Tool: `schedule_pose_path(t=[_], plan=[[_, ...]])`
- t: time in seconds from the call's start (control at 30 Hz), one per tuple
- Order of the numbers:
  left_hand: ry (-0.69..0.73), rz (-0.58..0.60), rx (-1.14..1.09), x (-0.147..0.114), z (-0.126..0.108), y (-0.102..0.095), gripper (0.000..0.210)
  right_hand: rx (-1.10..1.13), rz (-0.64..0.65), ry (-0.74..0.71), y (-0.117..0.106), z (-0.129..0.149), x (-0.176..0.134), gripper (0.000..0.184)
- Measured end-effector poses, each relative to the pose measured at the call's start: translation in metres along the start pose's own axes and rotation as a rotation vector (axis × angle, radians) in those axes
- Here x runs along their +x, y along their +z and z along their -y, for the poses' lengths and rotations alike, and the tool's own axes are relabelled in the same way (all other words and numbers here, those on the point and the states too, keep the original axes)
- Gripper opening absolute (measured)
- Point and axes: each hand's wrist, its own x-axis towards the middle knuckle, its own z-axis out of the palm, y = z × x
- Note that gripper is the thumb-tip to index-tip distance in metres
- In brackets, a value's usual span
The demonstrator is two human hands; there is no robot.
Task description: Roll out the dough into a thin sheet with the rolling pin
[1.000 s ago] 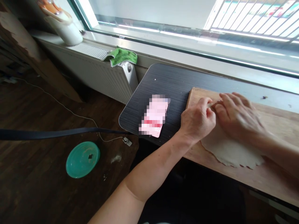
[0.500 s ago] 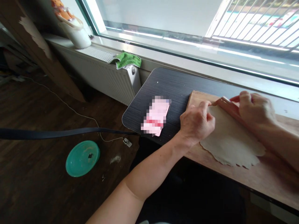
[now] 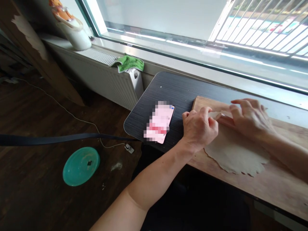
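A thin sheet of pale dough [image 3: 237, 150] with a ragged front edge lies on a wooden board [image 3: 284, 189]. My left hand [image 3: 199, 130] is closed at the dough's left edge, its fingers curled and its thumb against the sheet; what lies inside the curl is partly hidden. Across the dough lies a rolling pin [image 3: 225, 120], only its near-left end showing. Flat over the pin rests my right hand [image 3: 250, 117], its fingers stretched out and somewhat blurred.
A phone [image 3: 160, 123], partly pixelated, lies on the dark table [image 3: 178, 86] left of the board. Behind are a window sill and a radiator [image 3: 108, 77] with a green cloth [image 3: 131, 62]. A teal basin [image 3: 80, 166] and a cable are on the floor.
My right hand and the rolling pin's visible end have moved toward me, down over the dough. The right fingers have stretched out from a curl. My left hand stays by the dough's edge.
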Motion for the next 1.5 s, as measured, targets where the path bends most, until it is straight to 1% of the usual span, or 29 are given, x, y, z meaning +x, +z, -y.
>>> schedule_pose_path(t=[0.07, 0.1, 0.13, 0.2, 0.27, 0.3, 0.37, 0.43, 0.5, 0.6, 0.67, 0.7, 0.8, 0.87, 0.97, 1.03, 1.1, 1.17, 1.23, 1.27, 1.33, 1.37, 1.43, 1.5], plan=[[0.001, 0.001, -0.022, 0.000, 0.000, 0.000, 0.028, 0.035, 0.122, -0.009, -0.005, 0.008, -0.012, 0.062], [0.006, 0.001, -0.029, -0.001, -0.001, 0.000, 0.029, 0.046, 0.147, 0.018, -0.008, 0.011, -0.015, 0.063], [0.011, 0.000, -0.031, -0.001, -0.001, 0.000, 0.030, 0.045, 0.133, 0.050, -0.010, 0.013, -0.014, 0.064], [0.019, -0.001, -0.020, -0.001, -0.001, 0.000, 0.032, 0.033, 0.058, 0.112, -0.013, 0.013, -0.005, 0.060], [0.025, -0.001, -0.006, -0.001, -0.001, 0.000, 0.034, 0.040, 0.000, 0.121, -0.012, 0.010, 0.005, 0.054], [0.027, -0.002, -0.001, -0.001, -0.001, 0.000, 0.035, 0.054, 0.001, 0.108, -0.012, 0.009, 0.007, 0.051], [0.028, 0.001, 0.006, -0.001, -0.001, 0.001, 0.035, 0.082, 0.052, 0.045, -0.009, 0.008, 0.003, 0.051], [0.029, 0.004, 0.011, -0.001, -0.001, 0.001, 0.034, 0.090, 0.087, 0.011, -0.008, 0.010, -0.006, 0.056], [0.031, 0.006, 0.012, -0.001, -0.001, 0.001, 0.034, 0.068, 0.060, 0.045, -0.009, 0.012, -0.008, 0.063], [0.032, 0.005, 0.006, -0.001, -0.001, 0.001, 0.036, 0.058, 0.003, 0.158, -0.014, 0.013, 0.004, 0.071], [0.027, 0.005, 0.000, -0.001, -0.001, 0.001, 0.037, 0.079, 0.034, 0.213, -0.016, 0.015, 0.010, 0.074], [0.024, 0.005, -0.002, -0.001, -0.001, 0.001, 0.037, 0.091, 0.071, 0.222, -0.017, 0.015, 0.009, 0.075], [0.020, 0.009, -0.007, -0.001, 0.000, 0.001, 0.037, 0.098, 0.170, 0.160, -0.016, 0.019, -0.002, 0.074], [0.023, 0.011, -0.011, 0.000, 0.000, 0.001, 0.036, 0.073, 0.165, 0.146, -0.015, 0.019, -0.003, 0.074], [0.027, 0.011, -0.015, 0.000, 0.000, 0.001, 0.037, 0.049, 0.103, 0.224, -0.015, 0.017, 0.008, 0.076], [0.027, 0.011, -0.017, -0.001, -0.001, 0.000, 0.037, 0.055, 0.102, 0.265, -0.016, 0.017, 0.011, 0.077], [0.021, 0.010, -0.022, -0.001, -0.001, 0.000, 0.037, 0.060, 0.142, 0.245, -0.016, 0.019, 0.003, 0.075], [0.014, 0.010, -0.031, -0.001, -0.001, -0.001, 0.036, 0.057, 0.165, 0.175, -0.014, 0.020, -0.008, 0.070], [0.014, 0.014, -0.037, -0.001, -0.001, 0.000, 0.035, 0.054, 0.118, 0.116, -0.012, 0.019, -0.010, 0.065], [0.015, 0.015, -0.036, -0.001, -0.001, 0.000, 0.035, 0.058, 0.090, 0.110, -0.011, 0.016, -0.007, 0.063], [0.015, 0.012, -0.029, -0.001, -0.001, 0.000, 0.036, 0.082, 0.040, 0.135, -0.010, 0.011, 0.004, 0.062], [0.013, 0.009, -0.026, -0.001, -0.001, 0.000, 0.035, 0.096, 0.034, 0.160, -0.010, 0.009, 0.009, 0.064], [0.008, 0.005, -0.026, -0.001, -0.001, 0.001, 0.035, 0.114, 0.074, 0.191, -0.010, 0.007, 0.013, 0.071], [0.005, 0.008, -0.031, -0.001, -0.001, 0.000, 0.036, 0.110, 0.143, 0.146, -0.011, 0.010, 0.007, 0.069]])
